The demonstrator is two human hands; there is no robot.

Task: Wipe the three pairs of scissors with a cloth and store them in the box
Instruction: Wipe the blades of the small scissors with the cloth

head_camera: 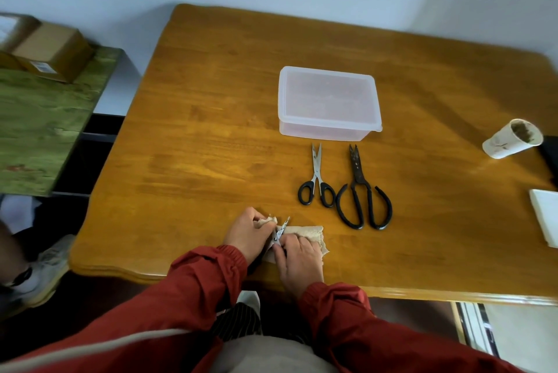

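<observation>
Near the table's front edge my left hand point(248, 235) grips a beige cloth point(305, 230) bunched at its fingertips. A small pair of scissors point(280, 232) pokes up between my hands, blades pointing away; its handles are hidden. My right hand point(300, 262) holds the scissors at the pivot and lies over the cloth. Two more pairs lie further back: black-handled steel scissors point(316, 181) and large dark iron scissors point(360, 191) to their right. Behind them stands a translucent plastic box point(329, 102) with its lid on.
A white paper cup point(511, 138) lies on its side at the right edge of the wooden table point(211, 131). A white pad point(546, 218) sits at the far right. Left of the table stands a green surface point(39, 125) with a cardboard box point(51, 51).
</observation>
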